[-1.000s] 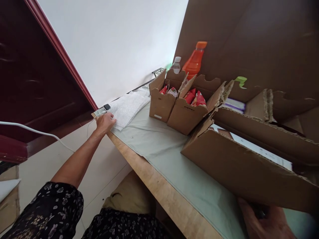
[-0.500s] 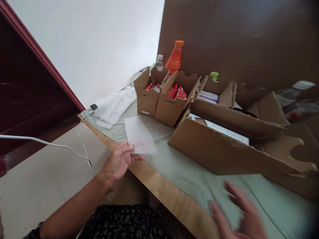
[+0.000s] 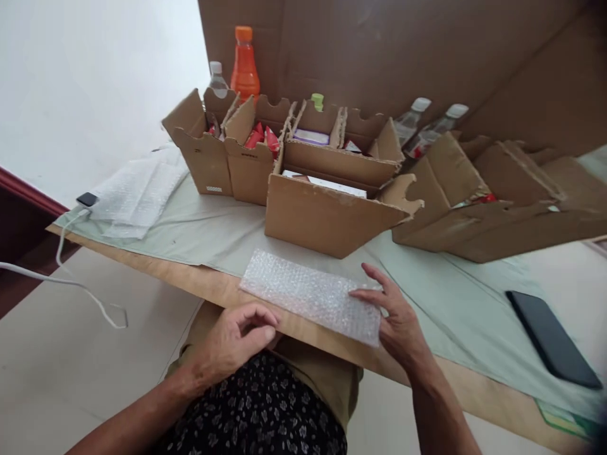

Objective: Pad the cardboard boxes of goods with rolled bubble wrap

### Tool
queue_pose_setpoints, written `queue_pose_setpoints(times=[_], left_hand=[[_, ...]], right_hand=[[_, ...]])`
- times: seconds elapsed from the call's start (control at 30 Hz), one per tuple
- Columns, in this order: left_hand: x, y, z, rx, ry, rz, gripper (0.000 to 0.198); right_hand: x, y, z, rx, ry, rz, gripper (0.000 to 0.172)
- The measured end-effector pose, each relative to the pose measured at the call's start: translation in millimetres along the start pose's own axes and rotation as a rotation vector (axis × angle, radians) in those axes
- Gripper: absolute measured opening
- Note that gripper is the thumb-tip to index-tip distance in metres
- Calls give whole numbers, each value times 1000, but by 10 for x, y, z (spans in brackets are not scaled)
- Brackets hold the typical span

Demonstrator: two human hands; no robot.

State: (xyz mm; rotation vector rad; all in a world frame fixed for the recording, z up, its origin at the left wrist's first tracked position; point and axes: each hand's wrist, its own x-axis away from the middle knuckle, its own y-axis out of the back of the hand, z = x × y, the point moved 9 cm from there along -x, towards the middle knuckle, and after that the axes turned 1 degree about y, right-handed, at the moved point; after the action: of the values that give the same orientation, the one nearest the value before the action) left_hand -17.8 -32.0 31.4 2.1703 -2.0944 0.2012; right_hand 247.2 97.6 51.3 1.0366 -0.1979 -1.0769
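Observation:
A clear bubble wrap pouch (image 3: 308,291) lies flat along the front of the table, its near edge over the bare wooden rim. My right hand (image 3: 398,316) grips its right end, with two fingers spread over the top and the thumb mostly hidden. Just in front of the pouch's left part, at the table edge, my left hand (image 3: 241,338) is closed loosely, its thumb and curled fingers close together. Nothing shows in it. More bubble wrap pouches (image 3: 137,193) are piled at the table's left end.
Cardboard bins (image 3: 327,218) holding red packets and boxes stand behind the pouch. An orange bottle (image 3: 245,69) and clear bottles (image 3: 415,120) are behind them. A black phone (image 3: 552,338) lies at right. A white cable (image 3: 61,281) hangs off the left end.
The pouch has left my left hand's raised hold and now lies lengthwise before me. My right hand has come onto its right end. The view has swung right.

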Motion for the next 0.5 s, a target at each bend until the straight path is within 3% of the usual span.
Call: queue_pose_setpoints(times=[0.1,0.17,0.23,0.3,0.4,0.47,0.5], left_hand=[[-22,221,-273,-332,-262,-223,9],[-39,201,-453,-522,-439,-298,11],[-98,56,-536,-680,-567,-298,16],[-219,-161,-491,-822,-622,-225,26],[-435,-420,-263,-990,-592,-86,36],[-528,-474,-115,-1033,-551,-24,35],[-546,-469,-71,-1033,-544,-15,34]], right_hand=[[203,298,-303,157,-96,-32,46],[328,459,-350,246,-159,-109,48],[371,462,-201,271,-162,-168,40],[291,229,96,238,-80,-120,34],[147,-307,496,191,106,109,33],[202,-455,482,203,140,201,33],[283,-413,371,221,108,195,33]])
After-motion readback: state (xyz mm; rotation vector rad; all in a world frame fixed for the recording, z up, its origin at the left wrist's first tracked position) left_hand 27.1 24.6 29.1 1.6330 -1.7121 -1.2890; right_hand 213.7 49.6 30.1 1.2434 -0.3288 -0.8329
